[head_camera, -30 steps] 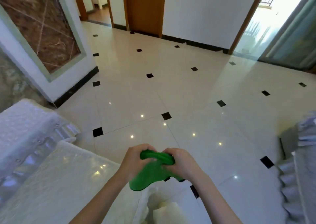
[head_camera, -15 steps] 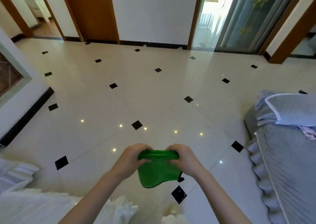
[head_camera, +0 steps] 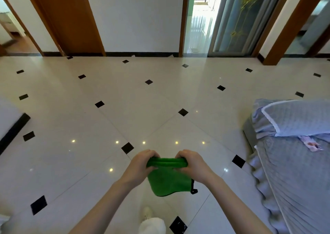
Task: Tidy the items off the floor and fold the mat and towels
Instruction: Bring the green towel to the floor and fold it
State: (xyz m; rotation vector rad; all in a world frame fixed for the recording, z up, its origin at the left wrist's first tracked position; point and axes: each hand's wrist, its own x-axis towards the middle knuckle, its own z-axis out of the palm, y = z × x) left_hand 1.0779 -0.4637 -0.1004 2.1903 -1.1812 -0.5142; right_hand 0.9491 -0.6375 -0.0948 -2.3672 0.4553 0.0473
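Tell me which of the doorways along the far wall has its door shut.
The leftmost full doorway: its brown wooden door with a metal handle fills the frame. The balcony opening beside the sliding glass panel shows daylight through it.

Bright daylight floods in through the balcony door point(head_camera: 200, 19) ahead of me. Ceiling-light glints dot the glossy floor point(head_camera: 125, 108). Wide-angle bends edges.

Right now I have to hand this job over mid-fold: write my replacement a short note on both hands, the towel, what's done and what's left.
Left hand: grips the left end of the green towel at its top fold.
Right hand: grips the right end of the same fold.
Towel: held in the air over the tiled floor, doubled over and hanging below the hands.
Done: towel is off the floor and partly folded.
Left: finish the fold and set it down, perhaps on the grey-covered furniture to the right. No mat or other towels are in view.
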